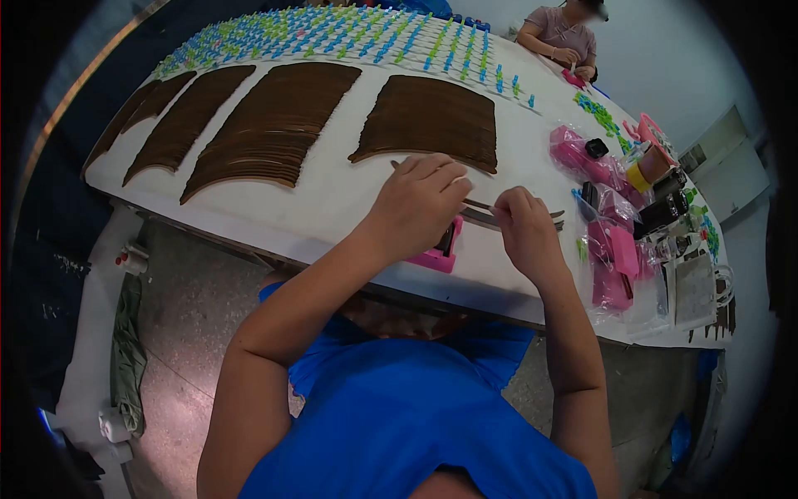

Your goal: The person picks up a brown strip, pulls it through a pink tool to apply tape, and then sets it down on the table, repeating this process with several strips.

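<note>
Thin dark brown strips (480, 205) run between my two hands above the white table (332, 218). My left hand (422, 204) is closed around their left part, over a pink holder (434, 259) with something dark in it. My right hand (526, 224) pinches the strips farther right, and their ends stick out beyond it. Just behind my left hand lies a flat sheet of brown strips (432, 121) laid side by side. Another large brown sheet (274, 125) lies to its left.
Rows of blue and green clips (357, 33) stand along the far side. Plastic bags with pink items (611, 266), a yellow-banded roll (642, 175) and loose clips (598, 112) lie at the right. A co-worker (565, 37) sits across the table.
</note>
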A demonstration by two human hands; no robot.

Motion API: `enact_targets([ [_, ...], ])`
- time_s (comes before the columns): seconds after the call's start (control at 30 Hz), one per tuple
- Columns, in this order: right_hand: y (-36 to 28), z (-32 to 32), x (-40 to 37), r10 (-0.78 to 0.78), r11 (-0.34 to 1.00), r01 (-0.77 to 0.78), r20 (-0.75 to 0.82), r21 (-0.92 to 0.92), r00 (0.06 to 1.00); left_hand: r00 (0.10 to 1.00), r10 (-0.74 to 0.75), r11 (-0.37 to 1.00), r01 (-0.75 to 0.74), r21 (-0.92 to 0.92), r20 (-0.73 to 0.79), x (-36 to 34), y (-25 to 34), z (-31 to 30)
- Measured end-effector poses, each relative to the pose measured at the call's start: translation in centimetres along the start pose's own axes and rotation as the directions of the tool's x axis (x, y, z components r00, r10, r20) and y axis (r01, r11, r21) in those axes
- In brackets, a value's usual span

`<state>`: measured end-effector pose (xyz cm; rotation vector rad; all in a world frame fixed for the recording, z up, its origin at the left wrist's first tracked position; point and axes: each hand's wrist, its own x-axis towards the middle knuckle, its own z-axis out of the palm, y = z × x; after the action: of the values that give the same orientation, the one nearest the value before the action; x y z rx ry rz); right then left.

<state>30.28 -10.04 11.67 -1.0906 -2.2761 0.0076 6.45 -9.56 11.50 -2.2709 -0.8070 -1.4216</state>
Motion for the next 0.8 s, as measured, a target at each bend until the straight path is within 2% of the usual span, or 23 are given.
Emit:
enact_targets([
  [0.03, -1.0, -0.1, 0.6, 0.004, 1.000, -0.004, 0.005, -0.001, 1.000, 1.000, -0.004, 1.000, 0.004, -0.005, 0.001, 0.1, 0.2, -0.1],
  [0.07, -1.9, -0.2, 1.1, -0.035, 0.999, 0.035, -0.023, 0.003, 0.999, 0.979, -0.022, 1.000, 0.021, 0.006, 0.202, 0.1, 0.4, -0.2],
  [0.1, -2.4, -0.3, 1.4, -0.074, 0.997, 0.074, -0.051, 0.006, 0.996, 0.918, -0.038, 0.999, 0.033, 0.020, 0.395, 0.2, 0.4, -0.4],
  [0.23, -2.3, -1.5, 0.9, -0.041, 0.996, 0.044, -0.031, 0.080, 0.999, 0.901, -0.065, 0.998, 0.058, 0.031, 0.430, 0.1, -1.1, -2.7],
  [0.3, -1.0, -1.8, -0.2, 0.101, 0.979, -0.099, -0.003, 0.180, 0.995, 0.864, -0.087, 0.995, 0.054, 0.080, 0.497, -0.6, -2.4, -4.0],
  [0.43, -0.5, -1.1, -0.7, 0.106, 0.974, -0.105, 0.002, 0.200, 0.994, 0.807, -0.152, 0.987, 0.089, 0.137, 0.570, -0.2, -2.8, -5.4],
  [0.5, -1.3, -0.5, 0.4, -0.015, 0.992, 0.018, -0.029, 0.128, 0.999, 0.818, -0.078, 0.993, 0.011, 0.121, 0.570, 0.6, -2.4, -4.9],
  [0.63, -2.8, 0.7, 1.8, -0.082, 0.978, 0.088, -0.039, 0.191, 0.996, 0.812, 0.010, 0.997, -0.055, 0.060, 0.584, 2.2, -1.5, -4.7],
  [0.7, -2.8, 1.0, 1.9, 0.025, 0.949, -0.047, 0.074, 0.313, 0.997, 0.754, 0.006, 0.993, -0.084, 0.087, 0.656, 2.7, -1.7, -5.1],
  [0.8, -2.3, 1.5, 1.7, 0.062, 0.936, -0.119, 0.175, 0.333, 0.983, 0.707, 0.016, 0.983, -0.142, 0.120, 0.707, 3.0, -2.1, -5.4],
])
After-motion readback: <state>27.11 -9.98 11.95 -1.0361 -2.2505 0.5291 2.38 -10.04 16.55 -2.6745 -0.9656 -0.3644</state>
